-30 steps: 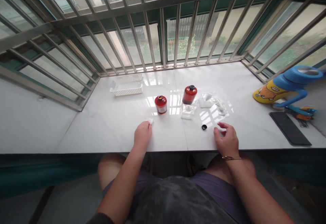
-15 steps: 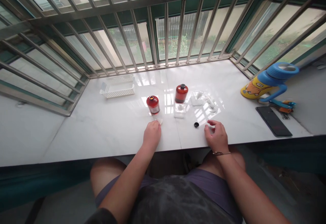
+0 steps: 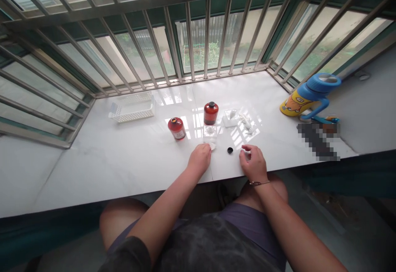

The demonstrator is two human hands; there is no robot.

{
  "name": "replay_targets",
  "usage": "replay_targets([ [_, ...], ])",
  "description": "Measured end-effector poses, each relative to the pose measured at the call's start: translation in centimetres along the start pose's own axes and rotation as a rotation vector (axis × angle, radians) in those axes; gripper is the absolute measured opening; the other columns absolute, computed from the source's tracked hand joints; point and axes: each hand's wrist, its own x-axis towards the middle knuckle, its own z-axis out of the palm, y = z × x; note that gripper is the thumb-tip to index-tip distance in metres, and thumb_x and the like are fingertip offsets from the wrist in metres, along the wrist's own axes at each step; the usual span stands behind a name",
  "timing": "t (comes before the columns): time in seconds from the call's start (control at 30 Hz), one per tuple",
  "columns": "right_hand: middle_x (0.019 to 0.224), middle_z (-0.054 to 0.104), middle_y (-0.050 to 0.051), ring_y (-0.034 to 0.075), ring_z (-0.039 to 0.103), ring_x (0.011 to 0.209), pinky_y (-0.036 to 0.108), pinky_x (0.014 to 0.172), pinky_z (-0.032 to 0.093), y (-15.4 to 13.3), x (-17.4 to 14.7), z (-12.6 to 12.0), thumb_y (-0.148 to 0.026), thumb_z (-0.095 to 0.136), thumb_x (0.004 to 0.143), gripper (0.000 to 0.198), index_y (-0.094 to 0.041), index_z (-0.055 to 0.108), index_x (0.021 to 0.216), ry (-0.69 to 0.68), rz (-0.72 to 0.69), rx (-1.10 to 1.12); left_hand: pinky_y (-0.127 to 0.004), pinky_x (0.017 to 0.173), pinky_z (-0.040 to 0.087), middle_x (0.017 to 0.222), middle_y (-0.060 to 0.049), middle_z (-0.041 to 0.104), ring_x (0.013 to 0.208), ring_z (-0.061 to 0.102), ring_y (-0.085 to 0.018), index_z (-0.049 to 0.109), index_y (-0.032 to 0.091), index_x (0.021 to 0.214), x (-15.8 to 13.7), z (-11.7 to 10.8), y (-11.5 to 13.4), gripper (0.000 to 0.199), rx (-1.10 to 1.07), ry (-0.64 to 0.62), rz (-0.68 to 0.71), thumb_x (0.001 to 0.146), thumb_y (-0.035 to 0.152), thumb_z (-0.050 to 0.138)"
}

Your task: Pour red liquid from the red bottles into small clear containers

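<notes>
My left hand (image 3: 199, 157) is closed, pinching a small pale round piece (image 3: 212, 146) at its fingertips; I cannot make out its material. Just beyond it lies a clear, square, box-like container (image 3: 210, 133). Behind this stands a brown-red glass bottle (image 3: 210, 114) with a dark top. Left of the container is another brown-red bottle (image 3: 176, 129), uncapped, with a pale label. A small black cap (image 3: 229, 150) lies between my hands. Beside it, my right hand (image 3: 254, 162) rests at the table edge, its fingers curled but apart and nothing visible in them.
A white perforated basket (image 3: 133, 115) sits at the back left. White bits (image 3: 246, 122) lie by a translucent box (image 3: 230, 119) right of the bottles. A blue and yellow flask (image 3: 298, 100) stands at the right, near a pixelated dark patch. Metal bars (image 3: 207, 36) border the white table (image 3: 117, 160).
My left hand has moved right with the pale piece, from in front of the uncapped bottle to in front of the clear container. The camera has turned slightly right. My right hand stays put.
</notes>
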Motion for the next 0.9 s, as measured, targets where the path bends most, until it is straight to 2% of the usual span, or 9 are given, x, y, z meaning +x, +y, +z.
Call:
replay_targets([
  [0.3, 0.108, 0.07, 0.01, 0.029, 0.065, 0.1, 0.047, 0.093, 0.058, -0.1, 0.0, 0.1, -0.031, 0.055, 0.102, 0.018, -0.025, 0.064, 0.116, 0.002, -0.004, -0.002, -0.044, 0.106, 0.056, 0.123, -0.012, 0.074, 0.121, 0.066, -0.029, 0.069, 0.022, 0.11, 2.3, 0.9, 1.0, 0.019, -0.048, -0.111, 0.087, 0.105, 0.016, 0.052],
  [0.53, 0.103, 0.07, 0.008, 0.027, 0.065, 0.096, 0.044, 0.088, 0.057, 0.2, 0.1, 0.3, -0.027, 0.058, 0.1, 0.014, -0.023, 0.064, 0.111, 0.046, -0.046, 0.002, -0.041, 0.102, 0.056, 0.117, -0.009, 0.074, 0.113, 0.068, -0.027, 0.069, 0.022, 0.107, 3.1, 0.8, 1.2, 0.017, -0.075, -0.2, 0.12, 0.104, 0.015, 0.053],
  [0.73, 0.101, 0.07, 0.008, 0.026, 0.065, 0.094, 0.042, 0.085, 0.057, 0.3, 0.1, 0.3, -0.024, 0.059, 0.099, 0.013, -0.023, 0.064, 0.11, 0.057, -0.075, 0.001, -0.037, 0.103, 0.055, 0.121, -0.007, 0.076, 0.118, 0.068, -0.025, 0.07, 0.024, 0.108, 2.2, -0.7, 0.5, 0.014, -0.143, -0.295, 0.208, 0.102, 0.017, 0.06],
  [0.9, 0.1, 0.07, 0.007, 0.025, 0.064, 0.092, 0.041, 0.084, 0.057, 0.2, 0.1, 0.2, -0.023, 0.059, 0.099, 0.012, -0.023, 0.064, 0.11, 0.063, -0.08, -0.001, -0.038, 0.1, 0.055, 0.119, -0.008, 0.077, 0.116, 0.069, -0.027, 0.071, 0.024, 0.111, 0.0, -1.6, 0.6, 0.016, -0.179, -0.34, 0.247, 0.104, 0.019, 0.057],
])
